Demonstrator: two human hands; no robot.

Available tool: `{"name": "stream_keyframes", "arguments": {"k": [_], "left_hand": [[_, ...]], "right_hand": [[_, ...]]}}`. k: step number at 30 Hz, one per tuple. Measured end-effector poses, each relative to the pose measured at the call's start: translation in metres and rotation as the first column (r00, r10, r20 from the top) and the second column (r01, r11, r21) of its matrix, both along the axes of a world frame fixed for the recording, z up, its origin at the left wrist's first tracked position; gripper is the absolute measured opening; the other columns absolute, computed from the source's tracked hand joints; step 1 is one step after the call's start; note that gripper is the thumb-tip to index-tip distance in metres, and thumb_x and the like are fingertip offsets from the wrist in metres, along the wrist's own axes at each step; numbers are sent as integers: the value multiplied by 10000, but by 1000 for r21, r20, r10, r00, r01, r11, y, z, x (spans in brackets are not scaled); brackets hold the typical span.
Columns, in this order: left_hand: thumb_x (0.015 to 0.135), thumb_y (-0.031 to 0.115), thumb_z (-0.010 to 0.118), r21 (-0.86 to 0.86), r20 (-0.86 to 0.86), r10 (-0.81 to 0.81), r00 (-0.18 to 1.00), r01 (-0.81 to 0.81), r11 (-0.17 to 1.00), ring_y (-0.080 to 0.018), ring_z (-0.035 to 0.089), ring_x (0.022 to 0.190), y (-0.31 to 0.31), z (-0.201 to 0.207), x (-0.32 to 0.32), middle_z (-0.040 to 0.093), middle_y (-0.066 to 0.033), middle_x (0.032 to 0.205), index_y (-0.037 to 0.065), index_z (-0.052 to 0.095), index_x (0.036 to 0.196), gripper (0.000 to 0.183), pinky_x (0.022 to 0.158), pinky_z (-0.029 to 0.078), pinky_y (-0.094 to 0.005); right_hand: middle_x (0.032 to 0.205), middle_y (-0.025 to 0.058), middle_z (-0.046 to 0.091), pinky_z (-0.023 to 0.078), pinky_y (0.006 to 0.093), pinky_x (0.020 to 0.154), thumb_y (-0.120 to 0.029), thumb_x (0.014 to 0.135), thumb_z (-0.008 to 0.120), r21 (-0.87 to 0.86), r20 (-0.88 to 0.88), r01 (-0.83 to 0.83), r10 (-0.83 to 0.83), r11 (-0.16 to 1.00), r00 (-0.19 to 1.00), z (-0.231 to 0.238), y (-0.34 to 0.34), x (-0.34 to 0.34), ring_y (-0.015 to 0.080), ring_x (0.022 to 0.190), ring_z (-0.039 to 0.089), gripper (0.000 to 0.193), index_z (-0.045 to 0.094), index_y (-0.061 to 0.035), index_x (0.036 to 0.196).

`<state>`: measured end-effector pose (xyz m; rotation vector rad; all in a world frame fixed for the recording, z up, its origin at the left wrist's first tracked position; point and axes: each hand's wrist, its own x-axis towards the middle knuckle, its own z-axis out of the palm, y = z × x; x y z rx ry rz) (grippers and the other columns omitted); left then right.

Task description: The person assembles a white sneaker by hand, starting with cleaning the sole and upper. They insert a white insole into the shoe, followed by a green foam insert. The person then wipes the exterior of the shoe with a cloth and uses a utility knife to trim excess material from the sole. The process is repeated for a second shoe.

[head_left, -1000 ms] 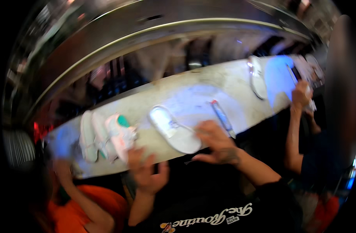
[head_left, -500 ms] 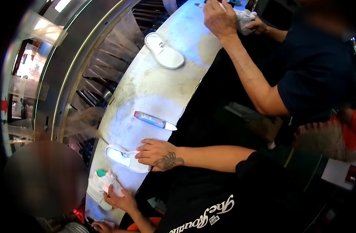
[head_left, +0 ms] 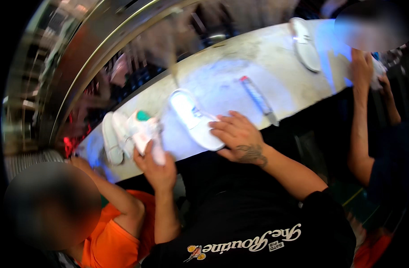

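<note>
A pinkish-white shoe (head_left: 144,134) with a green patch inside its opening is gripped at one end by my left hand (head_left: 158,169), fingers wrapped around it. My right hand (head_left: 239,137) takes hold of the near end of a white shoe sole (head_left: 188,114) lying hollow side up on the worktable (head_left: 168,154). Its fingers rest over the rim, with the thumb at the near edge. Right of that sole lies a blue-and-white brush-like tool (head_left: 258,99) with a red end and a pale tip. Motion blur softens the finer details.
More white soles (head_left: 111,140) lie left of the shoe, and another white sole (head_left: 306,47) lies farther right. A co-worker's orange sleeve (head_left: 110,236) is at the left; another person's forearm (head_left: 360,120) reaches in at the right. A curved metal machine frame (head_left: 86,67) runs behind the table.
The view has swung round, so the table now runs more level across the picture and the left co-worker shows more. Both hands keep the same shoe and sole.
</note>
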<state>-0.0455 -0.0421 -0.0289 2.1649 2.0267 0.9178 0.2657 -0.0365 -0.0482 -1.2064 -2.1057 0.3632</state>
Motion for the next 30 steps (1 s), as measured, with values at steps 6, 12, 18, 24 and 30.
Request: {"name": "stream_keyframes", "arguments": {"k": [6,12,18,24,30], "left_hand": [[831,125,858,-19,77,-37,996,38,999,-485,469,1390,-17,7,37,394,-317,1609,102,746,1362,543,1125,470,-538],[814,190,928,-3,102,-89,991,89,996,-450,485,1356,-11,11,44,338,-285,1595,113,710,1399,628,1133,471,-528],[826,184,940,29,350,-327,878,339,940,-391,625,1208,-12,23,27,427,-284,1559,39,658,1440,691,1042,561,-461],[816,114,896,47,339,-148,929,140,989,-383,590,1313,17,37,2,590,-237,1454,15,696,1333,563,1086,533,-457],[845,245,887,-283,-30,-484,874,457,843,-440,424,1549,45,80,-20,519,-175,1619,167,710,1445,630,1271,283,-673]], "right_hand": [[1432,76,737,467,572,1227,-218,740,925,-24,14,-1,1,1000,1000,7,3,-5,320,1377,669,558,756,-98,1258],[1440,72,726,471,602,1207,-192,693,949,-65,48,-67,71,996,996,13,7,3,353,1384,653,572,770,-142,1234],[1395,75,724,492,584,1150,-177,684,941,-13,38,-28,29,1000,999,15,10,-9,385,1318,665,551,766,-119,1203],[1234,96,747,573,479,1021,-133,677,945,20,55,-13,12,1000,998,22,1,5,373,1211,696,456,788,-75,1101],[1269,116,734,569,494,1042,-123,713,937,-47,33,46,-44,998,998,27,-20,20,391,1244,680,462,776,-58,1140]]}}
